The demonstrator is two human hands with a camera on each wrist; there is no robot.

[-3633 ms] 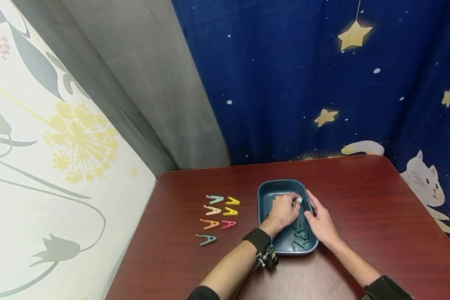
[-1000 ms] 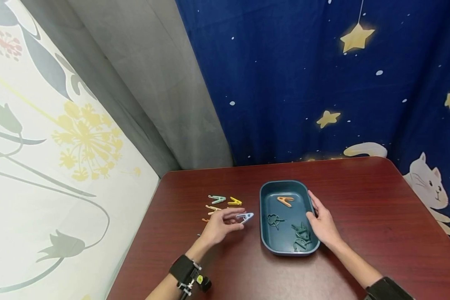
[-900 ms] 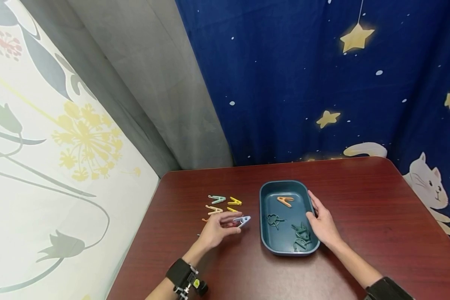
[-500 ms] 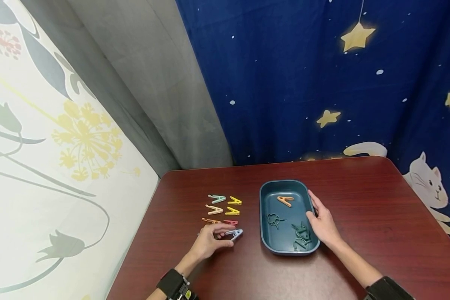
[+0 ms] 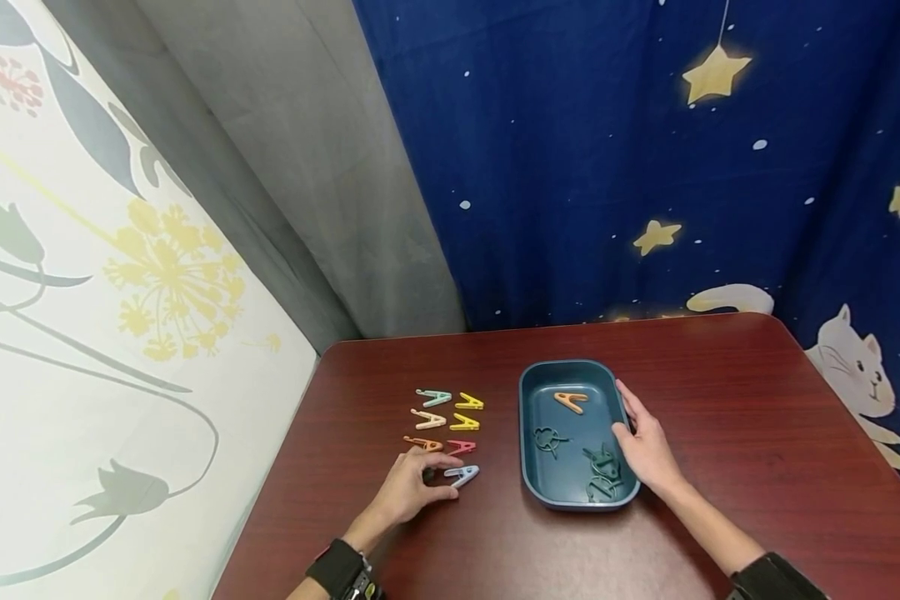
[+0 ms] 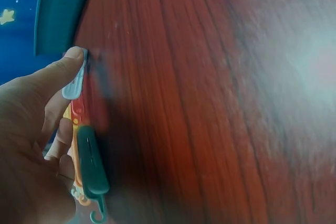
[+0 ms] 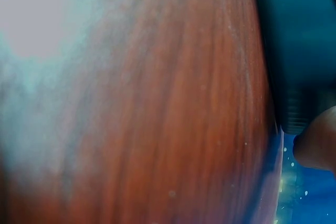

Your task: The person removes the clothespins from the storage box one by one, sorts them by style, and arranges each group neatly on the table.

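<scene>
bare table (image 5: 757, 433) right of tray (image 5: 528, 467)

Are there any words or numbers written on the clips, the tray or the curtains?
None: no words, numbers or brand marks can be read in any view.
The blue curtain shows only pictures: stars and a cat.
The clips look like the letter A, but that is only their shape.
The tray is plain.

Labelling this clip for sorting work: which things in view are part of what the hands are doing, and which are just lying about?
In use: left hand, pale blue clip, clips in rows, right hand, teal tray, orange clip.
Lying about: dark green hooks, table, star curtain.
</scene>
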